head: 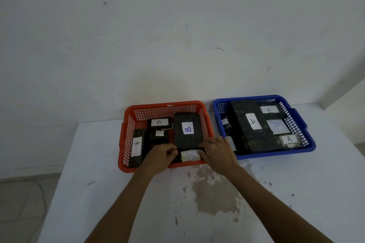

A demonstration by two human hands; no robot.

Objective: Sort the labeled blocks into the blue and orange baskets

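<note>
The orange basket point(166, 105) stands left of the blue basket point(252, 98) on a white table. Several dark blocks with white B labels lie in the orange one, among them a large block point(187, 130). At its front wall sits a small B block point(190, 155), gripped at its two ends by my left hand point(160, 157) and my right hand point(219, 154). The blue basket holds several dark blocks labeled A, the largest point(251, 124) lying diagonally.
The white table point(98, 183) has a worn brown patch point(215, 193) in front of the baskets. A white wall rises right behind the baskets. The table's left edge drops to a tiled floor with a cable point(39, 189).
</note>
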